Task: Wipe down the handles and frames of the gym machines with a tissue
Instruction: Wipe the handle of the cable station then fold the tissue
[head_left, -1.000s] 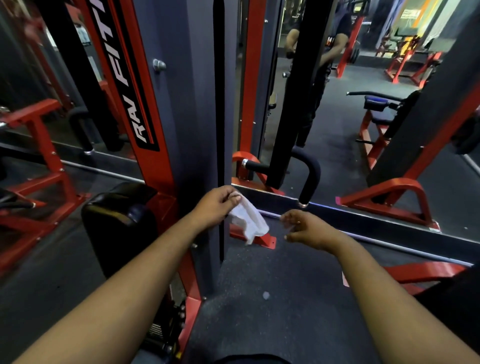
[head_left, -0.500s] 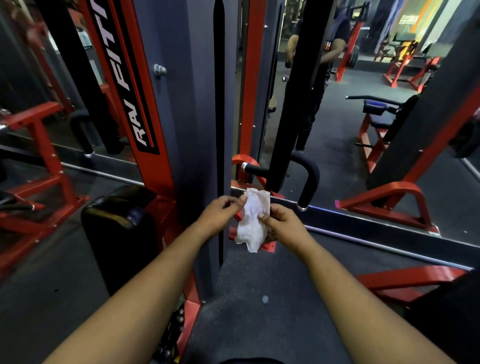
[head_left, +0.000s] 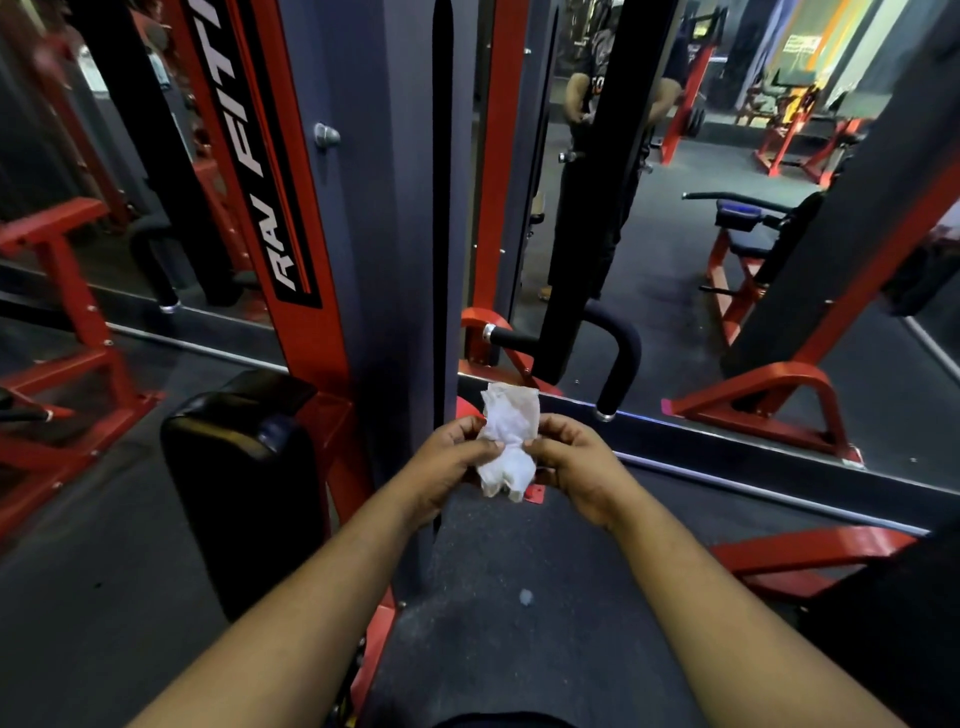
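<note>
A crumpled white tissue (head_left: 508, 439) is held between both hands at the centre of the view. My left hand (head_left: 447, 460) pinches its left side and my right hand (head_left: 574, 462) pinches its right side. Straight ahead rises the grey and red machine frame (head_left: 363, 218) with white lettering on a red upright. A black curved handle (head_left: 615, 358) with a chrome end shows just beyond the tissue, seemingly in the mirror.
A black padded roller (head_left: 244, 467) stands low at the left beside the frame. A wall mirror (head_left: 727, 234) ahead reflects red benches, dark floor and a standing person. Red frame legs (head_left: 57, 374) lie left, and a red bar (head_left: 805, 551) lies right.
My right hand came in from the right and took hold of the tissue that hung from my left hand alone. Both hands now hold it, bunched, a little lower.
</note>
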